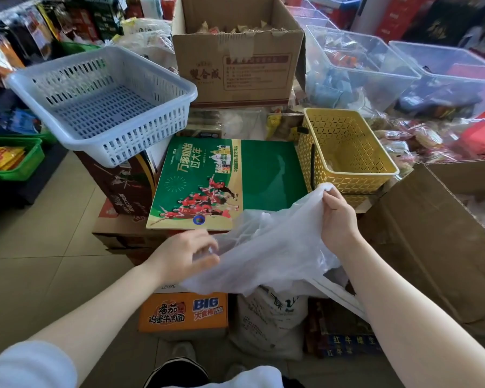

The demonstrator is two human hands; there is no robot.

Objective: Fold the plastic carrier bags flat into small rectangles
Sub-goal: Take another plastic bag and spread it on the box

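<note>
A thin translucent white plastic carrier bag (266,247) hangs crumpled and unfolded in the air in front of me, over the near edge of a green printed carton (224,177). My right hand (338,217) pinches the bag's upper end, raised close to the yellow basket. My left hand (186,252) grips the bag's lower left edge with curled fingers. The bag's lower part droops toward a white sack (266,317) that stands on the floor below.
An empty yellow basket (347,152) sits to the right of the green carton, and an empty pale blue basket (104,99) rests on boxes at the left. Cardboard boxes (235,60), clear bins (356,60) and an open carton (437,233) crowd around. An orange noodle box (182,312) lies below.
</note>
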